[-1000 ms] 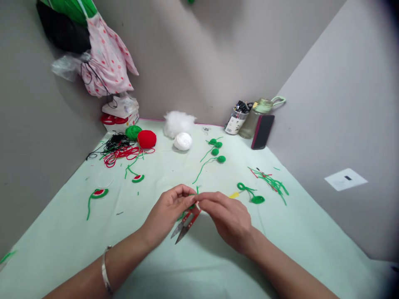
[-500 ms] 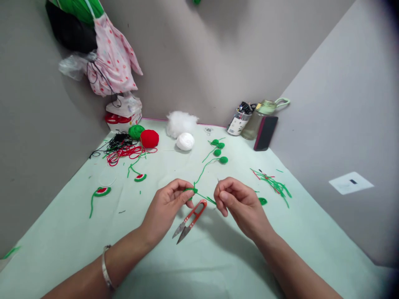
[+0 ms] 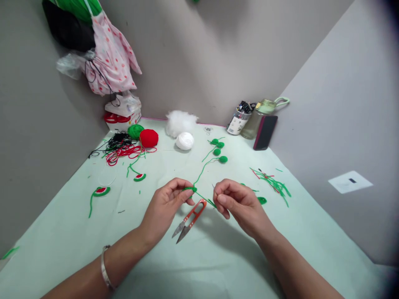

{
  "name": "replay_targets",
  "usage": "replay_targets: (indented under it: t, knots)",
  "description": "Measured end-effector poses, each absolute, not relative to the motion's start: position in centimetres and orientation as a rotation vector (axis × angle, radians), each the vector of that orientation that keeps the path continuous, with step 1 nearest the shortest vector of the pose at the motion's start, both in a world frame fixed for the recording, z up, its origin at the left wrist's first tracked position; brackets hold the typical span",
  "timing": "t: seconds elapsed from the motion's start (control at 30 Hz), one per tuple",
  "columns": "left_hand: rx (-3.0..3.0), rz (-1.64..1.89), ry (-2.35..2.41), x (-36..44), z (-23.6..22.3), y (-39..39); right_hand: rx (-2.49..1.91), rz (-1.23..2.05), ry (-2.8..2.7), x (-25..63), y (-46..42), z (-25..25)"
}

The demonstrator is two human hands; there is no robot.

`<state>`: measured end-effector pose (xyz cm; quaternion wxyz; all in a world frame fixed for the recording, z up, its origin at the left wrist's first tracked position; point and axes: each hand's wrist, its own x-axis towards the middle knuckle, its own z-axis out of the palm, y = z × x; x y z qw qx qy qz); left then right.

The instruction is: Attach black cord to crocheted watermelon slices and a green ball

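Note:
My left hand (image 3: 168, 205) pinches a small green crocheted piece (image 3: 190, 189) between thumb and fingers. A green yarn strand (image 3: 205, 198) runs from it to my right hand (image 3: 237, 203), which is closed in a pinch on a thin needle (image 3: 214, 188) whose tip sticks up. Red-handled thread snips (image 3: 189, 220) lie on the pale green tablecloth (image 3: 199, 257) just below and between both hands. A silver bangle (image 3: 105, 272) circles my left wrist.
Green crocheted balls with tails (image 3: 218, 151) lie beyond the hands. Yarn scraps (image 3: 272, 180) are at right, watermelon-slice pieces (image 3: 101, 191) at left. Red (image 3: 149, 138), green (image 3: 135, 131) and white yarn balls (image 3: 184, 140), stuffing (image 3: 181, 122), a bottle (image 3: 258, 116) and phone (image 3: 264, 132) stand at the back.
My hands, joined a second ago, have drawn apart, stretching the green strand between them. Since half a second ago the right hand has shifted slightly toward the left one.

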<state>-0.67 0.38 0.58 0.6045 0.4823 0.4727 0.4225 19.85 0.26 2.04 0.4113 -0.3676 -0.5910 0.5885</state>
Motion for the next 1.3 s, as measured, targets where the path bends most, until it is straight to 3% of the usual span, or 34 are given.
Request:
replay_targets:
  t: [0.3, 0.6, 1.3]
  knots:
    - [1.077, 1.038, 0.919, -0.3, -0.2, 0.1, -1.076, 0.636, -1.995, 18.8, 0.0, 2.3]
    - [1.12, 1.009, 0.928, 0.1, -0.5, 0.0, -0.909, 0.329, -2.197, 18.9, 0.3, 0.6]
    - [1.242, 1.015, 0.993, -0.2, 0.0, -0.5, -1.022, 0.768, -2.006, 18.6, 0.1, 1.7]
